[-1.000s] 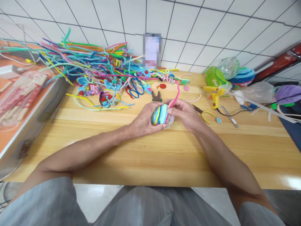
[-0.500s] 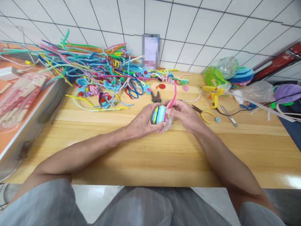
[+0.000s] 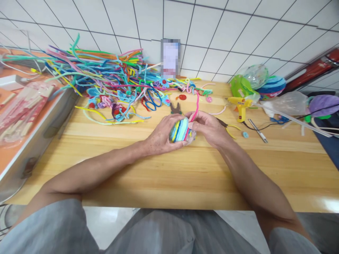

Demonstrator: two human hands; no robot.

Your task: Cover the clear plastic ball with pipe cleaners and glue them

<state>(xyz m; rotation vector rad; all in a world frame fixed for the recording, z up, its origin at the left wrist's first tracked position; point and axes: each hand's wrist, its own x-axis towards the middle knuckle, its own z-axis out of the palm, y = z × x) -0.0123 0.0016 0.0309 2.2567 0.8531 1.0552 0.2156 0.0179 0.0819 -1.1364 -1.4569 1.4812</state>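
Observation:
My left hand (image 3: 162, 137) is closed around a small rounded piece (image 3: 180, 129) striped in blue, yellow, turquoise and white, with a clear part showing at its right side. Along the stripes runs a pink pipe cleaner (image 3: 196, 107), its loose end standing up towards the wall. My right hand (image 3: 205, 127) pinches this pipe cleaner against the right side of the striped piece. Just behind my left hand lie pliers (image 3: 175, 108) with their jaws pointing away from me. Yellow-handled pliers (image 3: 230, 129) lie right of my right hand, partly covered by it.
A heap of coloured pipe cleaners (image 3: 106, 74) spreads over the back left. A phone (image 3: 170, 58) leans on the tiled wall. To the right are a yellow glue gun (image 3: 241, 107), a pen-like tool (image 3: 258, 130) and striped and clear balloon-like shapes (image 3: 271, 85). An orange tray (image 3: 16, 141) stands left.
The striped piece has tilted slightly in my left hand, and more of the pink strand shows along its right side. Both hands keep nearly the same place.

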